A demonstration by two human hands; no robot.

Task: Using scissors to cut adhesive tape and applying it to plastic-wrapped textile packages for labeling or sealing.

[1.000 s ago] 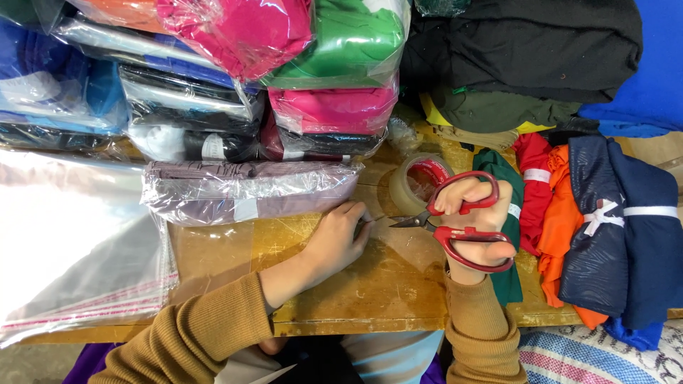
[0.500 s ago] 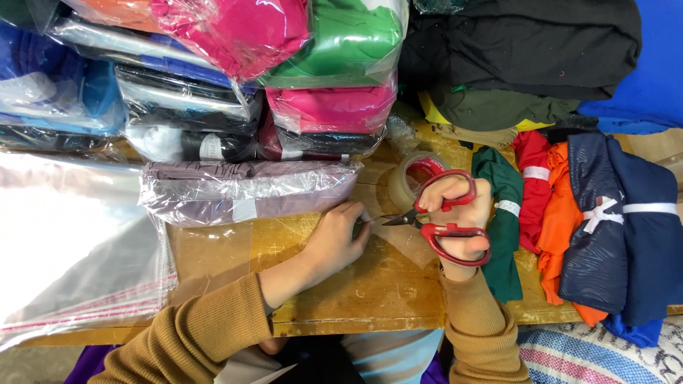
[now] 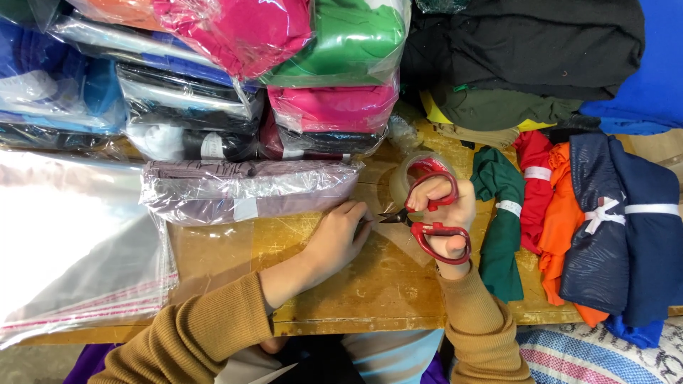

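Observation:
My right hand (image 3: 455, 213) grips red-handled scissors (image 3: 427, 213), their short blades pointing left toward my left hand. My left hand (image 3: 340, 238) presses flat on the wooden table (image 3: 356, 284), fingertips at the right end of a clear plastic bag holding a folded mauve garment (image 3: 242, 190). The blade tips sit just beside those fingertips. A roll of clear tape (image 3: 409, 174) lies behind the scissors, partly hidden by my right hand.
Bagged garments in pink, green, black and blue are stacked at the back (image 3: 299, 64). Empty clear bags (image 3: 71, 249) lie at the left. Rolled green, red, orange and navy clothes (image 3: 562, 213) lie at the right. Dark fabric (image 3: 526, 50) is piled at the back right.
My right hand has brought the scissors left and turned them, so the blades now reach my left fingertips. The left hand and the bag have stayed put.

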